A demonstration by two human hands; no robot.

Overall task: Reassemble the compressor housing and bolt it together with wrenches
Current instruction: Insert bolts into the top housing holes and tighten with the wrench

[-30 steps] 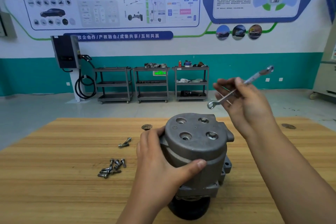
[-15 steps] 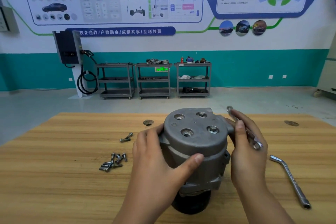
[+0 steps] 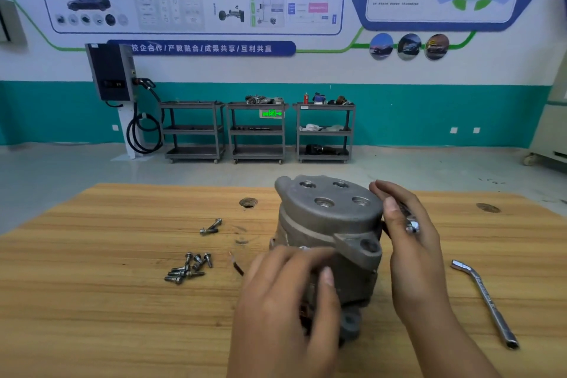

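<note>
Head view: the housing point(image 3: 331, 212) stands upright on the table point(image 3: 107, 301) between my hands — left hand point(image 3: 285, 294) against its near side (too blurred to tell its grip), right hand point(image 3: 411, 255) clutching a wrench point(image 3: 412, 226); bolts point(image 3: 188, 268) lie leftward, nearer my left.

The wooden table point(image 3: 92, 301) in front of me carries the compressor housing point(image 3: 331, 218), which stands upright near the middle. To its left lies a small heap of bolts point(image 3: 187, 268), and a little farther back two more bolts point(image 3: 211, 226) lie touching each other. On my right side lies a bent socket wrench point(image 3: 486, 301), apart from the housing. The far part of the tabletop has two round holes point(image 3: 248, 202).
</note>
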